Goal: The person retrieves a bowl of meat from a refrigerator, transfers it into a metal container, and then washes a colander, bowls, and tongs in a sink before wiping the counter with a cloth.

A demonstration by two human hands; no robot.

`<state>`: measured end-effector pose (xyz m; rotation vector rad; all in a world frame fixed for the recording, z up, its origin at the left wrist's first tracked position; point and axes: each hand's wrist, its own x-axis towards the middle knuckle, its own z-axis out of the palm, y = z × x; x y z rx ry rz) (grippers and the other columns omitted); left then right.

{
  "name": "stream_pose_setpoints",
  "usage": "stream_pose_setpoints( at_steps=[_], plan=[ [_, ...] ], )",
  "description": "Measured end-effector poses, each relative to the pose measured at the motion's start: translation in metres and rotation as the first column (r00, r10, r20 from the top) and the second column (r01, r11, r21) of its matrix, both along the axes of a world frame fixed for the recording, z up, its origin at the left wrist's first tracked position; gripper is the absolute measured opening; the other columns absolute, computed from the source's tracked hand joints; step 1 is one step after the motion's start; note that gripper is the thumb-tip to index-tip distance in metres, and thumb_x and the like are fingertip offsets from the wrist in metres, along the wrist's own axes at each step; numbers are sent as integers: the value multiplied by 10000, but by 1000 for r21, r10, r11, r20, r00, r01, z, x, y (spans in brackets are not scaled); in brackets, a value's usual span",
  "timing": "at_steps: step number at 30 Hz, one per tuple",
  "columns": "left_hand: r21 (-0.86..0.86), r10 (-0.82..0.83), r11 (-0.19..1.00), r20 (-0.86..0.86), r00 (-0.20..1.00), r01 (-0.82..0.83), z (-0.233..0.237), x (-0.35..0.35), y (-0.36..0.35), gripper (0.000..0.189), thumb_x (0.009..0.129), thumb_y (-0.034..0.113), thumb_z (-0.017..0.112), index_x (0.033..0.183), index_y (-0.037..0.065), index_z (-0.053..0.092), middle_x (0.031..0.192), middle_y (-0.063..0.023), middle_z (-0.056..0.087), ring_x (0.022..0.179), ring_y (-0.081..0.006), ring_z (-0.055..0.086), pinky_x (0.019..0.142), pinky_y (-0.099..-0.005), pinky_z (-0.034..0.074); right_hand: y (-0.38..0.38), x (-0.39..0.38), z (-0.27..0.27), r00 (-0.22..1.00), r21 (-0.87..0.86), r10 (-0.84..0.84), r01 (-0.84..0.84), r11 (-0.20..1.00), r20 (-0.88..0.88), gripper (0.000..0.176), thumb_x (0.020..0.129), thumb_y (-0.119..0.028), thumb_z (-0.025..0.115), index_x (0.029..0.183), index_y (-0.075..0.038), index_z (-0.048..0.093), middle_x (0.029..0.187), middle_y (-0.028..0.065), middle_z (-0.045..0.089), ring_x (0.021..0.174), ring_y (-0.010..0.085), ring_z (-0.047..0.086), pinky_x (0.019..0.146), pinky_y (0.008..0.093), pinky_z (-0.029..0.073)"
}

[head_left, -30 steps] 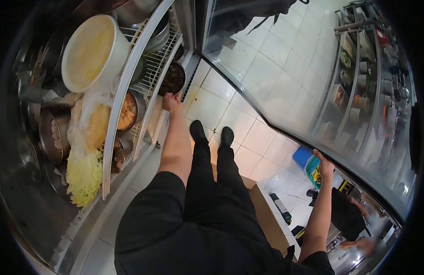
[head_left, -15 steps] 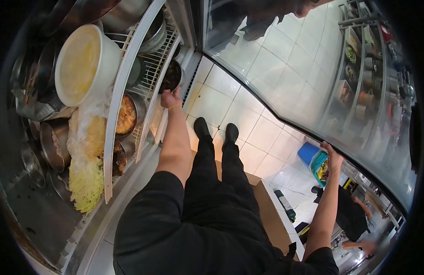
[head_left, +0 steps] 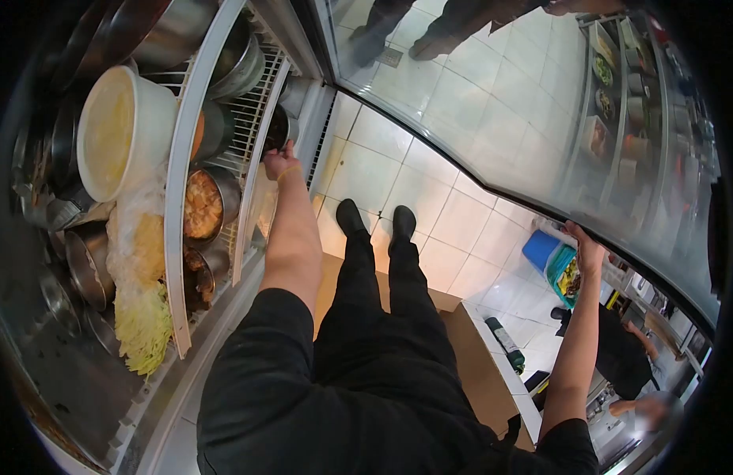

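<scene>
- The left hand reaches into the open fridge, its fingers curled on the near rim of a small metal bowl with dark contents; a thin yellow band sits on the wrist.
- That bowl stands at the front corner of a low wire shelf, close to the fridge's door frame.
- The right hand is stretched out to the side and clamped on the edge of the glass door — the two hands are well apart.
- Further in on the shelves: a large white tub of pale yellow liquid, a steel bowl of orange food beside it, and shredded cabbage in clear wrap below.
- The person's black shoes stand on the pale tiled floor, with a brown cardboard box just behind the legs.
- Near the right hand sit a blue bucket and a green tray of food — a co-worker in black stands beyond them.
</scene>
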<state>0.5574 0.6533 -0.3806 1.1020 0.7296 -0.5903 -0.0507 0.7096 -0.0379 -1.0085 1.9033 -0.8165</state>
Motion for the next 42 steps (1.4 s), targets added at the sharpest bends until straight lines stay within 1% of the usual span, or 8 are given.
stream_pose_setpoints(
  at_steps=[12,23,25,27,31,37,41,42],
  plan=[
    [-5,90,996,-24,996,-90,-9,3,-18,271,839,80,495,1037,-101,462,1023,-175,517,939,-327,542,731,-437,595,7,-4,-3,999,-14,38,-38,999,23,215,735,28,681,934,26,599,883,96,621,765,225,627,706,349,546],
    [-159,-466,875,-23,884,457,47,-39,30,405,860,262,570,1213,89,474,1338,-74,349,1246,-257,357,1020,-511,372,4,-15,-8,993,65,102,-98,993,-57,190,736,11,690,909,11,613,864,84,627,755,207,631,706,330,543],
    [-124,-640,762,4,769,635,6,-35,58,349,848,257,577,1159,100,545,1207,-86,497,1109,-255,499,940,-462,444,1,-16,-14,997,-7,61,-61,998,51,211,729,16,698,921,17,609,870,81,625,753,196,627,702,321,549],
    [239,-959,274,1,282,931,18,-44,91,280,821,218,611,1067,84,631,1020,-120,631,921,-258,617,844,-399,492,1,-9,-12,996,-52,24,-19,998,85,229,721,22,702,930,32,608,866,86,623,763,187,625,663,306,558],
    [886,-811,-258,18,-585,385,79,-81,202,294,725,118,647,1004,24,652,1010,-204,652,964,-334,621,857,-391,481,-3,-18,-20,988,-160,125,-111,981,85,306,707,13,711,989,39,594,895,103,630,797,183,628,582,291,555],
    [807,-911,-393,-277,-305,442,148,-150,350,404,711,175,638,1073,-4,624,1114,-220,623,1028,-344,599,893,-389,465,1,-23,-40,954,-225,296,-279,933,42,292,644,-31,700,921,39,642,854,125,673,776,205,650,606,328,537],
    [761,-971,-150,-234,52,632,143,-219,428,468,750,225,644,1154,-7,605,1181,-202,603,1064,-315,593,904,-362,459,52,1,-39,914,-251,400,-403,880,-65,435,597,-137,696,995,32,645,918,190,676,840,291,656,778,381,517],
    [805,-976,-211,-202,-79,554,151,-238,430,514,750,245,670,1188,-10,581,1184,-189,606,1068,-291,593,902,-356,460,47,8,-106,813,-230,531,-578,783,-237,514,621,-167,687,1097,16,619,1012,203,662,930,317,641,847,403,498]
  ],
)
